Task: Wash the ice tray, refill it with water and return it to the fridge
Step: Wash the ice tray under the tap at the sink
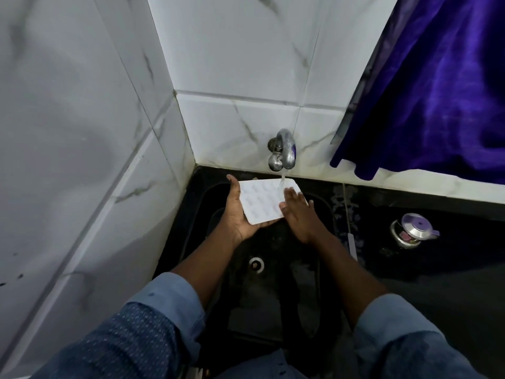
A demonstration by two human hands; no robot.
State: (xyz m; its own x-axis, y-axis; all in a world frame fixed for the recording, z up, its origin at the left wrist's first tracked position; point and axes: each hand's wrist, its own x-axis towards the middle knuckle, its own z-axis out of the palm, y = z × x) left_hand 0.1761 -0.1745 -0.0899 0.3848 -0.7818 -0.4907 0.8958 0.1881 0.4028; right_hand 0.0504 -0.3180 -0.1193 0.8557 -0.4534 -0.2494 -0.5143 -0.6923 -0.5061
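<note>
White ice tray (263, 201) held by left hand (235, 214), right hand's (300, 216) straight fingers (291, 196) touching.

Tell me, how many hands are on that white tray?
2: the left hand holds the ice tray from beneath its left side; the right hand rests flat on its right end.

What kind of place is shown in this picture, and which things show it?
Probably a home kitchen: a black sink under a chrome wall tap on white marble-look tiles, and a small steel pot with a purple lid on the dark counter.
</note>
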